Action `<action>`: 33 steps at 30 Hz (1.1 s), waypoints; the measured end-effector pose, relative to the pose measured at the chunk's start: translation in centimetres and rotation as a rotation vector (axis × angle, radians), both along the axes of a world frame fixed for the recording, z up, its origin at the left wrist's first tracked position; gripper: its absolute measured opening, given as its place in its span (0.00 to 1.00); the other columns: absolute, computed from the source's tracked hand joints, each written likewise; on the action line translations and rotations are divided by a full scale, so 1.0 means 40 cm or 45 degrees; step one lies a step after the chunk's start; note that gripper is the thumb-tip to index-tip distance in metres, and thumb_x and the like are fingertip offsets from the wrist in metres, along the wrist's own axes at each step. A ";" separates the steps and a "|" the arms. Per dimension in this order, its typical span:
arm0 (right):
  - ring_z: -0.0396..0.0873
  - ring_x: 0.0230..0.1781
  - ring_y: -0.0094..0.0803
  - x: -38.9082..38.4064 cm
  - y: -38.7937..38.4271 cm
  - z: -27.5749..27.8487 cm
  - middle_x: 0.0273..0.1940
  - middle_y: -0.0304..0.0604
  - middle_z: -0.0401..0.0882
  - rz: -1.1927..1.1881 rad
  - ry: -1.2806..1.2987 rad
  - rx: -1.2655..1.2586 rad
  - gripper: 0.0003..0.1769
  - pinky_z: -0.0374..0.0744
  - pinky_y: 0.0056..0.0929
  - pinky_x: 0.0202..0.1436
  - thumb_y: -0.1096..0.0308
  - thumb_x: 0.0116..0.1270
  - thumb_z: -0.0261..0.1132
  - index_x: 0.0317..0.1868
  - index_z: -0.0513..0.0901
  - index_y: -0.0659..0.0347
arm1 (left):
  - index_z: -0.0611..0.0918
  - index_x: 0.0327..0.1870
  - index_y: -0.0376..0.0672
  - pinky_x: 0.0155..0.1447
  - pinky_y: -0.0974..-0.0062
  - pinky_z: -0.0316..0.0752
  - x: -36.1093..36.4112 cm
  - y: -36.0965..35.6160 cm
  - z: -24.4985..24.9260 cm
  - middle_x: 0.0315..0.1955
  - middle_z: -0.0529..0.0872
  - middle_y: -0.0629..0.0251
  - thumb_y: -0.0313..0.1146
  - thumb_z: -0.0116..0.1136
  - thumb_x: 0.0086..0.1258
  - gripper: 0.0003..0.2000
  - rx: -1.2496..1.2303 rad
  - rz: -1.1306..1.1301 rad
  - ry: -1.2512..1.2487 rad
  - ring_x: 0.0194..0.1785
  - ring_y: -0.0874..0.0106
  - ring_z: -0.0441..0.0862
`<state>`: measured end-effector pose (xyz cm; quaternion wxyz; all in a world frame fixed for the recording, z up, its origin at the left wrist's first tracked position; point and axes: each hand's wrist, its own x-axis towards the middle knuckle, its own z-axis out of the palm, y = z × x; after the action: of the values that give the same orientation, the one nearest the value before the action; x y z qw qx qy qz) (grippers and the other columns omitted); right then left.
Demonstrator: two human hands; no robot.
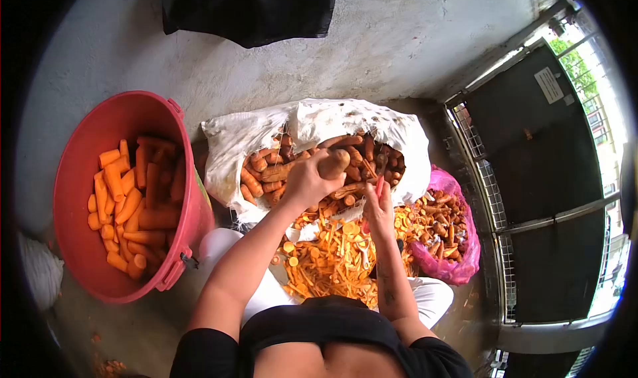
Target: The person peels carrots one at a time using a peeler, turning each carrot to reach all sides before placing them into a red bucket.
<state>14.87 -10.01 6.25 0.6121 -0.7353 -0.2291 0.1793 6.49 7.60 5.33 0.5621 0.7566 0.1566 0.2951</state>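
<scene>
The left hand (310, 179) is wrapped round a carrot (335, 164); the right hand (379, 210), near it, grips a red-handled tool (379, 187). Far to their right, a sign (548, 86) is too small to read. Beyond the hands, a white sack (352, 114) holds unpeeled carrots (279, 173); leftward, a red bucket (78, 159) holds peeled carrots (129, 205); rightward, a pink bag (467, 264) holds scraps (444, 225).

Plain vegetable-preparation room suggested; exact kind of premises cannot be told. Space bounded by rough whitish plaster wall (392, 39) and dark-panelled metal gate (531, 152); green foliage (577, 66) seen beyond. Work done low, over grey concrete floor (153, 331). Bulk handling shown: brownish-orange unpeeled carrots (278, 173) heaped in white woven sack (249, 131), bright-orange peeled carrots (129, 205) gathered in large red plastic tub (203, 212), orange peelings (325, 252) piled, trimmings (440, 222) collected in pink plastic bag (469, 255).
</scene>
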 end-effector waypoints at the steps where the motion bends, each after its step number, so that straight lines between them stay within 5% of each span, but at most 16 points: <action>1: 0.65 0.26 0.16 -0.014 -0.020 0.020 0.32 0.31 0.70 -0.011 0.068 0.015 0.15 0.65 0.17 0.26 0.56 0.76 0.54 0.51 0.71 0.59 | 0.82 0.41 0.39 0.38 0.69 0.79 -0.022 -0.008 0.022 0.30 0.87 0.59 0.41 0.71 0.53 0.19 0.325 0.106 0.082 0.35 0.63 0.86; 6: 0.63 0.23 0.17 -0.080 -0.041 0.023 0.27 0.31 0.68 0.108 -0.293 -0.009 0.21 0.63 0.20 0.27 0.52 0.79 0.43 0.51 0.74 0.61 | 0.80 0.45 0.40 0.39 0.65 0.81 -0.044 -0.012 -0.008 0.34 0.86 0.58 0.42 0.73 0.47 0.25 0.649 0.203 0.115 0.36 0.59 0.85; 9: 0.77 0.29 0.37 -0.101 -0.030 0.006 0.30 0.48 0.77 0.101 -0.552 -0.310 0.22 0.72 0.33 0.34 0.53 0.78 0.44 0.55 0.73 0.62 | 0.80 0.45 0.40 0.39 0.65 0.81 -0.038 -0.012 -0.014 0.33 0.86 0.58 0.43 0.72 0.47 0.25 0.696 0.227 0.183 0.36 0.60 0.85; 10: 0.80 0.37 0.51 -0.112 -0.018 0.021 0.35 0.57 0.79 0.113 -0.520 -0.455 0.22 0.75 0.41 0.39 0.53 0.78 0.45 0.57 0.72 0.62 | 0.80 0.42 0.41 0.39 0.66 0.80 -0.037 -0.012 -0.015 0.33 0.85 0.57 0.45 0.72 0.48 0.24 0.703 0.244 0.165 0.35 0.60 0.85; 14: 0.80 0.39 0.55 -0.130 0.021 0.050 0.36 0.57 0.80 0.108 -0.760 -0.508 0.22 0.76 0.45 0.39 0.53 0.77 0.45 0.58 0.71 0.59 | 0.80 0.39 0.41 0.38 0.67 0.81 -0.028 -0.012 -0.014 0.31 0.85 0.57 0.50 0.70 0.49 0.24 0.720 0.302 0.142 0.34 0.61 0.85; 17: 0.79 0.39 0.54 -0.128 0.033 0.056 0.37 0.58 0.79 0.107 -0.672 -0.576 0.25 0.75 0.40 0.43 0.48 0.77 0.43 0.58 0.71 0.60 | 0.81 0.43 0.41 0.40 0.66 0.81 -0.026 -0.006 -0.012 0.33 0.85 0.57 0.49 0.70 0.49 0.25 0.714 0.304 0.157 0.36 0.60 0.85; 20: 0.79 0.37 0.58 -0.124 0.041 0.044 0.35 0.59 0.80 0.116 -0.775 -0.576 0.20 0.75 0.48 0.36 0.54 0.77 0.44 0.56 0.71 0.58 | 0.81 0.44 0.41 0.43 0.64 0.80 -0.034 -0.002 -0.007 0.36 0.86 0.57 0.45 0.69 0.49 0.23 0.687 0.267 0.261 0.38 0.58 0.85; 33: 0.78 0.34 0.61 -0.116 0.041 -0.009 0.30 0.61 0.79 0.115 -0.649 -0.680 0.22 0.73 0.51 0.33 0.50 0.78 0.40 0.54 0.69 0.58 | 0.79 0.47 0.37 0.46 0.66 0.80 -0.049 -0.005 -0.006 0.37 0.85 0.53 0.43 0.74 0.50 0.26 0.768 0.145 0.505 0.39 0.58 0.85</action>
<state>10.23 -8.37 5.88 0.3133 -0.8793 -0.3517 0.0707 4.54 7.42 5.09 0.2550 0.9209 0.2104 0.2065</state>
